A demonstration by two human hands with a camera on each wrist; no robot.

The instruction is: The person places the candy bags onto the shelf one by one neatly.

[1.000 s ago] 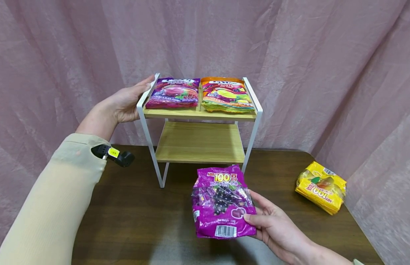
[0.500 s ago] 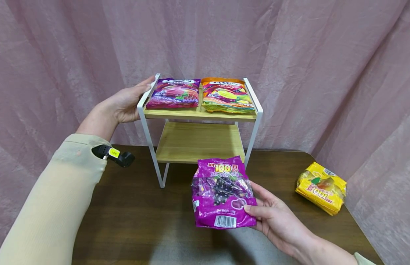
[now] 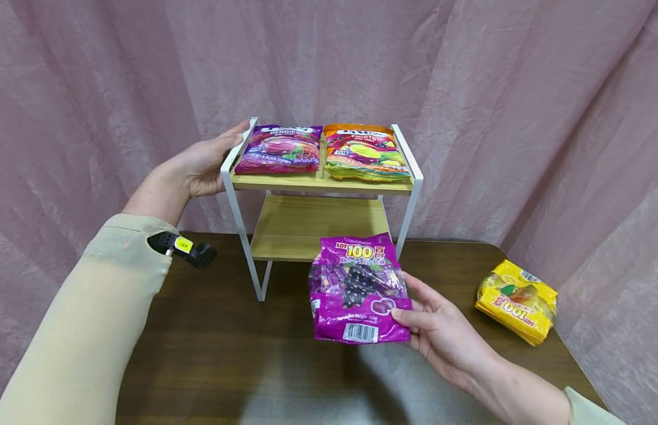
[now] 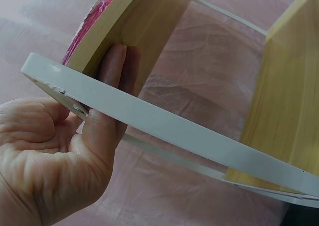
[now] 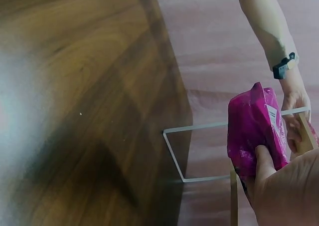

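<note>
My right hand pinches the lower right corner of a purple candy bag, thumb on its front. The bag hangs above the table, before the lower board of a two-tier shelf, and hides that board's front right corner. At the shelf's upper left side, my left hand grips the white frame. In the left wrist view, fingers pass behind the white bar and reach under the top board. A purple berries bag and an orange fruits bag lie side by side on the top board.
A yellow candy bag lies on the dark wooden table near its right edge. Pink curtains hang behind and to the right of the table. A black wrist device sits at the left cuff.
My right hand has raised the purple candy bag and brought it closer to the lower board. The left hand keeps its grip, and the shelf looks unmoved.
</note>
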